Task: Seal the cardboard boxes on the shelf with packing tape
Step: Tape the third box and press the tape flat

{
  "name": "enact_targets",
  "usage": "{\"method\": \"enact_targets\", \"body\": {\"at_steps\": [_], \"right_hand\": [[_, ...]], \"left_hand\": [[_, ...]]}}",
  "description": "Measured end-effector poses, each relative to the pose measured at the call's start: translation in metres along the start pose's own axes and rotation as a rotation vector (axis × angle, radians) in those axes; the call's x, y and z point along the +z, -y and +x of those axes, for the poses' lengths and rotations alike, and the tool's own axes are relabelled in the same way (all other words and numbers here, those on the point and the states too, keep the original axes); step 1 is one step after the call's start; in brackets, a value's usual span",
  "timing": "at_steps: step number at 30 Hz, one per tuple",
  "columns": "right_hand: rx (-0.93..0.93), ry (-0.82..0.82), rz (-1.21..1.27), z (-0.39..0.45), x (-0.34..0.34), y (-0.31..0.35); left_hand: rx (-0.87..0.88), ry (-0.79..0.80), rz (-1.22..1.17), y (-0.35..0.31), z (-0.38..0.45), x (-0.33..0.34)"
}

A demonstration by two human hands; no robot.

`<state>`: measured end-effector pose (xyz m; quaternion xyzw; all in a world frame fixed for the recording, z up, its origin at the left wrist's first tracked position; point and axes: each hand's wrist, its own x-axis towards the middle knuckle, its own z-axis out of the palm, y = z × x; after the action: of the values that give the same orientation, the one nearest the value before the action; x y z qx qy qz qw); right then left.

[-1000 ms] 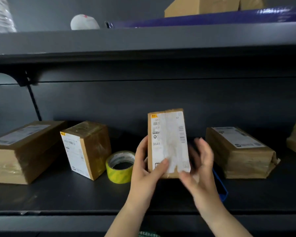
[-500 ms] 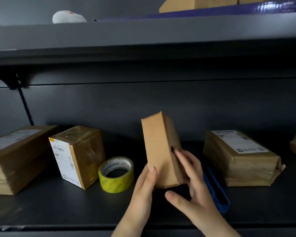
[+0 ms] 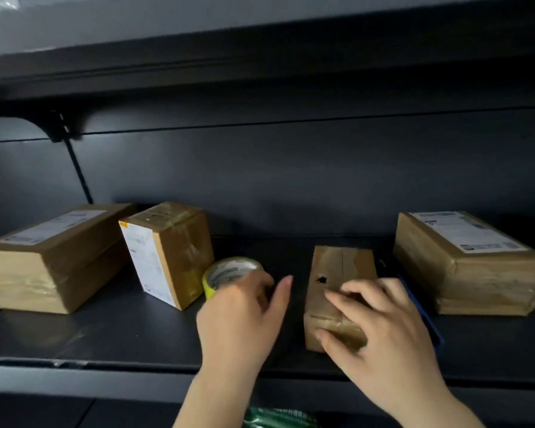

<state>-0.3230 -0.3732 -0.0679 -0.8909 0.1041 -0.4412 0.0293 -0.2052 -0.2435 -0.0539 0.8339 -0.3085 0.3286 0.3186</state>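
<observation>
Hands at a small box on a dark metal shelf (image 3: 105, 335)

Far left of the hands lies a long brown cardboard box (image 3: 53, 257); far right, a taped labelled box (image 3: 470, 267); a squarish labelled box (image 3: 170, 251) stands just left. The small brown cardboard box (image 3: 334, 273) lies flat under the right hand (image 3: 380, 329), its grip spread, fingers pressing. The left hand (image 3: 241, 316), loosely curled, reaches the yellow packing tape roll (image 3: 226, 273); whether it grasps, I cannot tell.

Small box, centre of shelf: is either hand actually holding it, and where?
Right hand lies on the small box's top near end, thumb at its front edge; a true grip cannot be told. Left hand reaches at the tape roll.
</observation>
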Motion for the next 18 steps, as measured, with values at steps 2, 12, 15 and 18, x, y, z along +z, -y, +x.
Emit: {"method": "enact_targets", "body": {"at_steps": [2, 12, 15, 18], "right_hand": [[-0.003, 0.002, 0.005, 0.002, 0.001, 0.002], [0.009, 0.156, 0.013, 0.013, 0.002, 0.010], [0.011, 0.191, 0.004, 0.013, 0.003, 0.015], [-0.031, 0.199, -0.052, 0.015, 0.003, 0.027]], "left_hand": [[0.053, 0.017, 0.105, 0.013, 0.012, 0.001], [-0.106, 0.253, -0.148, 0.041, 0.020, 0.002], [-0.181, 0.143, -0.484, 0.030, 0.029, -0.024], [-0.178, 0.085, -0.719, 0.016, 0.038, -0.048]]}}
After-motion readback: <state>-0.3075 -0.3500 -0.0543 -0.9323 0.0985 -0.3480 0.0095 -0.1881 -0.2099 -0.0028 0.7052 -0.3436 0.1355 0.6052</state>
